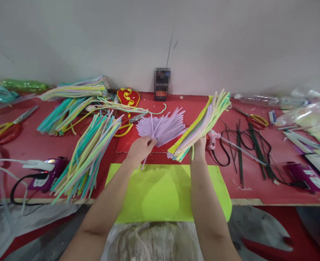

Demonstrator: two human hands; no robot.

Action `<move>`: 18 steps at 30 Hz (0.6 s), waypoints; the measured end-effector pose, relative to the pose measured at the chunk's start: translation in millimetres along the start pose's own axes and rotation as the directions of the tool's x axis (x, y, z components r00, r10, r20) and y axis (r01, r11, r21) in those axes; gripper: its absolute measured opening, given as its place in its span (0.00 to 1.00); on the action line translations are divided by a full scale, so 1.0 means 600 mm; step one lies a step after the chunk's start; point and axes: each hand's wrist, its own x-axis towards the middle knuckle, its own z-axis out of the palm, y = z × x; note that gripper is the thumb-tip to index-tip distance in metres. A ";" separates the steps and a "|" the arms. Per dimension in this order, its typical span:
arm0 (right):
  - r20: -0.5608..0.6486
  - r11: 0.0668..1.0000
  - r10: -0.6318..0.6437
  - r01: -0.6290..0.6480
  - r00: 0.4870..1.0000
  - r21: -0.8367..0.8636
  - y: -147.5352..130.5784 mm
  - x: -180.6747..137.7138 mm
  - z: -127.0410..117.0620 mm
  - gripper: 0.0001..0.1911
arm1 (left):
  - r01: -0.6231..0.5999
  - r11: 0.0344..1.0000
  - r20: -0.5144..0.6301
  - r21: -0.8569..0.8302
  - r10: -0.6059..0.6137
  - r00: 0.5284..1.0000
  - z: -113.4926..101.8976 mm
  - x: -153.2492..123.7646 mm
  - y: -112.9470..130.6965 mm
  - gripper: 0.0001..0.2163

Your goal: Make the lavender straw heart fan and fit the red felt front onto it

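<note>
My right hand [199,145] is wrapped around a thick bundle of pipe cleaners [200,125] in yellow, lilac, cream and green, tilted up to the right. The bundle covers most of its fingers. At the near edge of a lilac pile of pipe cleaners [169,127], my left hand [146,144] pinches a lilac pipe cleaner [144,163], whose end sticks out below the fingers. Left of that arm lies a loose mixed bunch of pipe cleaners [87,156], with further mixed bunches [73,90] behind it.
A lime-green sheet [160,192] lies at the red table's [258,188] front edge. A pink glue gun [213,139] sits right of my right hand, near dark stems [240,156]. Scissors [11,127] lie far left, other scissors [254,117] right. A phone-like object [162,84] leans against the wall.
</note>
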 end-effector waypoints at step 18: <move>0.193 0.960 -0.114 0.158 0.975 -0.230 0.010 -0.057 0.042 0.23 | -0.366 0.844 -0.136 -0.393 0.341 0.930 0.029 -0.025 0.026 0.15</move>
